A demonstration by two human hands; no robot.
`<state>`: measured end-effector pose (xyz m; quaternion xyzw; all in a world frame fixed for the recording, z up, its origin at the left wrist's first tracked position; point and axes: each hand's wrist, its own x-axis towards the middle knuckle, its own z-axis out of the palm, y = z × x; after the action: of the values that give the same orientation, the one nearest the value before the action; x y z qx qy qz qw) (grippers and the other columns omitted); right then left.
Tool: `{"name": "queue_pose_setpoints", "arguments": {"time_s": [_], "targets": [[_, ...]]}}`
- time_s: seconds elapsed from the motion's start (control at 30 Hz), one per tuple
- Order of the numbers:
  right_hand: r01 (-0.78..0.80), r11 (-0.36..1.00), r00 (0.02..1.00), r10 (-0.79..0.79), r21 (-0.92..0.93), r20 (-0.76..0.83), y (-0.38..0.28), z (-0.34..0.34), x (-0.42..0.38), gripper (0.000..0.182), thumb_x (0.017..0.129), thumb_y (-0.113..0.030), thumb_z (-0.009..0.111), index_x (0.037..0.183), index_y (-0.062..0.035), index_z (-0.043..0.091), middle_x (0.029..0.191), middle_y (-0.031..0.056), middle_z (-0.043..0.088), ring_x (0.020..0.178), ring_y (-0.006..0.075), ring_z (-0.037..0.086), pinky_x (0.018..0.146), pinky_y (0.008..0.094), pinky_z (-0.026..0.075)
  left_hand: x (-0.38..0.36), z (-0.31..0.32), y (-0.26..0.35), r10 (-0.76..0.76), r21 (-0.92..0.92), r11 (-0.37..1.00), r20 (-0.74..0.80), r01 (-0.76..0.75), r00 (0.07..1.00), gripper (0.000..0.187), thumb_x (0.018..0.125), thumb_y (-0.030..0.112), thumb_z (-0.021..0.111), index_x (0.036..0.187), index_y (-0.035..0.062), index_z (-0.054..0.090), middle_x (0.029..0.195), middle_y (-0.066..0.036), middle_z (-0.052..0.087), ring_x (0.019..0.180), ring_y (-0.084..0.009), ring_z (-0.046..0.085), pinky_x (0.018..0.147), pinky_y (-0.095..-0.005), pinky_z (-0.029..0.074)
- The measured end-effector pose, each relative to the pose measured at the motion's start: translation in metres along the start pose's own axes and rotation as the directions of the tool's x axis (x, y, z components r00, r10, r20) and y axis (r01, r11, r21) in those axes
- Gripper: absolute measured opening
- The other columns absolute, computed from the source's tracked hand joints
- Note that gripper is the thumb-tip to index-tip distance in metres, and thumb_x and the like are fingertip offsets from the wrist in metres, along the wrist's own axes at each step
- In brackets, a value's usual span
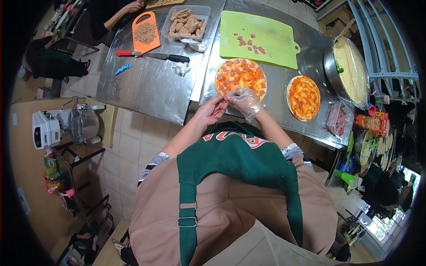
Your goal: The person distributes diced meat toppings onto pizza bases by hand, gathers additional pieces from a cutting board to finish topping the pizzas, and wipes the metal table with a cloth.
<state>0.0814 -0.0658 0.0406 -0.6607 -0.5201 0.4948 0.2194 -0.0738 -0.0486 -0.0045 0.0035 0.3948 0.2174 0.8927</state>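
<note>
My left hand (213,111) is bare and cupped around several small diced ham pieces (218,108), just off the table's near edge. My right hand (245,102), in a clear plastic glove, has its fingertips pinched together against the left fingers; what lies between them is hidden. Directly beyond both hands is a round pizza (239,75) with sauce and scattered ham squares. A second pizza base (304,97) with only red sauce on top lies to the right. Behind the first pizza, a green cutting board (275,42) carries more ham squares (250,46).
A clear tub of ham (338,119) stands at the right table edge, near a large film-covered metal bowl (350,66). Knives (164,57), an orange board (153,20) with crumbled topping and a plastic container (186,22) occupy the left table. Another person's hand (132,7) appears at top left.
</note>
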Motion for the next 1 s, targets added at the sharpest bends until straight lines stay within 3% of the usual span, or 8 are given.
{"name": "queue_pose_setpoints", "arguments": {"time_s": [0.1, 0.23, 0.3, 0.47, 0.63, 0.8, 0.93, 1.0], "targets": [[0.001, 0.995, 1.000, -0.003, -0.102, -0.013, 0.003, -0.003, -0.001, 0.017, 0.073, -0.021, 0.058, 0.075, -0.0042, 0.060, 0.064, 0.0063, 0.058, 0.057, 0.0105, 0.052, 0.054, 0.0256, 0.041, 0.001, -0.002, 0.001, -0.057, 0.042, 0.998, 0.082, 0.054, 0.995, 0.014, 0.081, 0.022, 0.053, 0.077, 0.0081, 0.053, 0.060, 0.001, 0.055, 0.046, -0.0036, 0.051, 0.028, -0.0121, 0.024], [0.011, 0.991, 0.999, -0.017, -0.132, -0.047, 0.001, -0.005, -0.006, 0.018, 0.074, -0.022, 0.056, 0.073, -0.0048, 0.060, 0.063, 0.0075, 0.058, 0.055, 0.0121, 0.052, 0.053, 0.0268, 0.041, -0.005, 0.007, -0.001, 0.054, 0.121, 0.991, 0.005, -0.054, 0.999, 0.012, 0.079, 0.020, 0.055, 0.078, 0.0087, 0.054, 0.060, 0.002, 0.055, 0.045, -0.0006, 0.049, 0.028, -0.0123, 0.022], [-0.052, 0.981, 0.999, 0.054, -0.186, 0.005, 0.000, -0.008, -0.006, 0.022, 0.072, -0.029, 0.056, 0.077, -0.0078, 0.061, 0.071, 0.0123, 0.059, 0.065, 0.0231, 0.057, 0.059, 0.0317, 0.043, -0.005, 0.005, -0.002, 0.105, 0.163, 0.981, -0.006, -0.102, 0.994, 0.011, 0.079, 0.020, 0.055, 0.078, 0.0087, 0.055, 0.060, 0.003, 0.055, 0.045, 0.0001, 0.049, 0.028, -0.0122, 0.022], [-0.076, 0.957, 0.992, 0.045, -0.281, -0.114, 0.018, -0.008, 0.011, 0.023, 0.071, -0.029, 0.055, 0.075, -0.0068, 0.061, 0.068, 0.0113, 0.059, 0.063, 0.0219, 0.057, 0.058, 0.0312, 0.043, -0.002, -0.009, -0.002, 0.277, 0.123, 0.957, -0.129, -0.261, 0.952, 0.011, 0.079, 0.018, 0.055, 0.082, 0.0082, 0.056, 0.059, 0.003, 0.054, 0.046, -0.0018, 0.050, 0.031, -0.0131, 0.026], [-0.124, 0.900, 0.980, 0.045, -0.417, -0.194, 0.007, -0.006, 0.022, 0.022, 0.070, -0.029, 0.056, 0.073, -0.0083, 0.061, 0.068, 0.0093, 0.060, 0.063, 0.0209, 0.058, 0.058, 0.0302, 0.044, -0.006, -0.013, -0.002, 0.243, 0.054, 0.970, -0.157, -0.237, 0.957, 0.010, 0.080, 0.017, 0.053, 0.083, 0.0071, 0.056, 0.060, 0.002, 0.054, 0.048, -0.0033, 0.052, 0.032, -0.0137, 0.029], [-0.007, 0.817, 0.968, -0.139, -0.577, -0.208, -0.003, -0.007, 0.020, 0.021, 0.072, -0.031, 0.053, 0.079, -0.0122, 0.061, 0.084, 0.0110, 0.059, 0.073, 0.0230, 0.057, 0.063, 0.0322, 0.044, -0.006, -0.015, -0.005, 0.218, 0.015, 0.976, -0.130, -0.218, 0.967, 0.010, 0.081, 0.016, 0.052, 0.084, 0.0064, 0.055, 0.061, 0.001, 0.054, 0.050, -0.0044, 0.054, 0.032, -0.0131, 0.030], [-0.032, 0.880, 0.982, -0.060, -0.473, -0.178, -0.001, -0.005, 0.012, 0.025, 0.072, -0.030, 0.056, 0.086, -0.0085, 0.059, 0.086, 0.0103, 0.059, 0.072, 0.0192, 0.058, 0.065, 0.0301, 0.045, -0.004, -0.011, -0.006, 0.198, 0.084, 0.978, -0.096, -0.191, 0.975, 0.011, 0.080, 0.017, 0.054, 0.084, 0.0066, 0.054, 0.061, 0.000, 0.055, 0.050, -0.0048, 0.054, 0.031, -0.0130, 0.029], [0.088, 0.996, 0.996, -0.088, -0.021, -0.031, 0.016, 0.001, 0.008, 0.024, 0.074, -0.022, 0.058, 0.089, -0.0027, 0.057, 0.082, 0.0067, 0.059, 0.070, 0.0129, 0.056, 0.064, 0.0249, 0.045, -0.001, -0.007, -0.008, 0.171, 0.113, 0.980, -0.086, -0.161, 0.981, 0.012, 0.080, 0.018, 0.054, 0.084, 0.0068, 0.054, 0.062, 0.000, 0.055, 0.050, -0.0048, 0.054, 0.031, -0.0131, 0.029]]}}
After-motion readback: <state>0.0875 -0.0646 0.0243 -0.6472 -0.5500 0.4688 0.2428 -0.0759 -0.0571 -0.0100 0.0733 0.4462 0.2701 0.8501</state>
